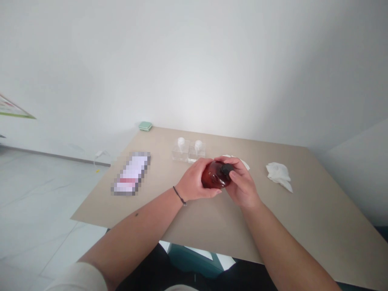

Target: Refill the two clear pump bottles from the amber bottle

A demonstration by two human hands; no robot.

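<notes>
A reddish-brown see-through bottle (pixel 212 176) is held above the middle of the table, tilted with its top toward the right. My left hand (pixel 194 182) wraps around the bottle's body. On its black cap (pixel 226 169) my right hand (pixel 244 184) has its thumb and fingers closed. Whether the cap is loose cannot be seen. Just behind my hands stand two clear square containers with white round tops, the left container (pixel 181 151) and the right container (pixel 197 151). White crumpled tissue (pixel 246 165) shows partly behind my right hand.
Another crumpled tissue (pixel 279 174) lies on the right of the beige table (pixel 212 226). A pixelated phone-like object (pixel 131 173) lies at the left. A small green case (pixel 145 126) sits at the back left corner, by the white wall. A white cable (pixel 99 155) hangs beyond the left edge.
</notes>
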